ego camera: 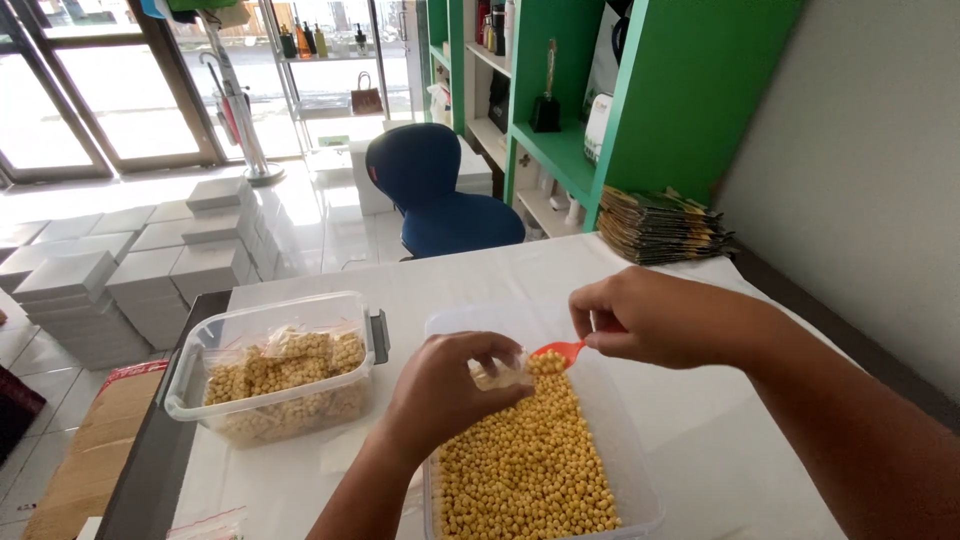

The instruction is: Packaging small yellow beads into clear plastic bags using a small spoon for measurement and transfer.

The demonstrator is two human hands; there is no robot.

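Scooping with a small orange plastic spoon [558, 351] pinched in the right hand [650, 318], while the left hand [450, 385] grips a little clear plastic bag [497, 373] over the clear tub of yellow chickpeas [525, 460].

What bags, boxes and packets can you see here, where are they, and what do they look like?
Small clear bag: in the left hand, partly filled with yellow beans, beside the orange scoop in the right hand.
Filled clear bags: inside the left clear tub.
Dark flat pouches: stacked at the table's far right.
White boxes: square, stacked on the floor, left.
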